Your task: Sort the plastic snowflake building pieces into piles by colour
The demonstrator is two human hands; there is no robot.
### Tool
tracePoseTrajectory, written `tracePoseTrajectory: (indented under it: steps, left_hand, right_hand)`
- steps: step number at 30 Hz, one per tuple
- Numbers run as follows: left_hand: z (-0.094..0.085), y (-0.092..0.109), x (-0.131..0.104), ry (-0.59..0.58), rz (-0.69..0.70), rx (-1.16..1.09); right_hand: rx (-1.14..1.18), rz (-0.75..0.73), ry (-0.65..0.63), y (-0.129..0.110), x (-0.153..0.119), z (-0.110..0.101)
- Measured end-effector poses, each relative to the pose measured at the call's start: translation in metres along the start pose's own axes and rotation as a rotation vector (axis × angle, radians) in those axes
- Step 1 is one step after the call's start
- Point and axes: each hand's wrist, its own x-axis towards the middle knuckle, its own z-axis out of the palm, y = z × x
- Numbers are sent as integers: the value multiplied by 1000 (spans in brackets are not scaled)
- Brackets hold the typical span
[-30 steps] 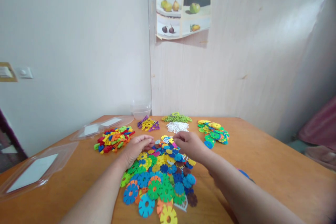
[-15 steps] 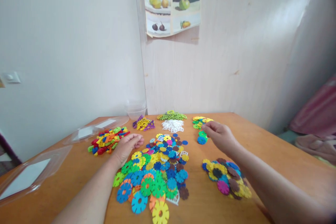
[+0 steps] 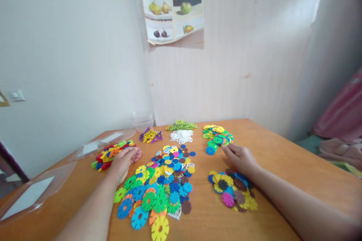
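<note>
My left hand (image 3: 126,160) hovers at the left edge of a mixed pile of slotted plastic discs (image 3: 160,197), close to a pile of small bricks (image 3: 113,153). Its fingers are curled together; whatever they may hold is hidden. At the front right edge of a far pile of larger green, yellow and blue slotted discs (image 3: 217,140) is my right hand (image 3: 240,156). Thumb and fingertips come together there, low by the table, and I cannot make out anything between them. Behind the right wrist's near side lies a pile of smaller discs (image 3: 233,192), yellow, brown, blue and pink.
Along the back stand clear plastic tubs (image 3: 143,121), purple and yellow pieces (image 3: 151,135), green pieces (image 3: 181,125) and white window-like frames (image 3: 181,136). Clear plastic bags with white labels (image 3: 29,196) lie on the left of the wooden table (image 3: 203,226).
My right hand has lowered and pulled slightly back from the far disc pile, uncovering more of it. My left hand has drawn a little back and left. The whole view has shifted slightly.
</note>
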Motion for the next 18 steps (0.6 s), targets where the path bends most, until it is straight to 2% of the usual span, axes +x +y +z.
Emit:
tracePoseTrajectory:
  steps: [7,14,18]
  left_hand:
    - [-2,3,-7,89,21,65]
    - [6,9,-1,-32,41,538]
    - [27,21,4,-84,137,723]
  right_hand:
    - [-41,51,32,-6,9,6]
    - [-7,71,26,-5,12,8]
    - [62,77,30,-1,16,11]
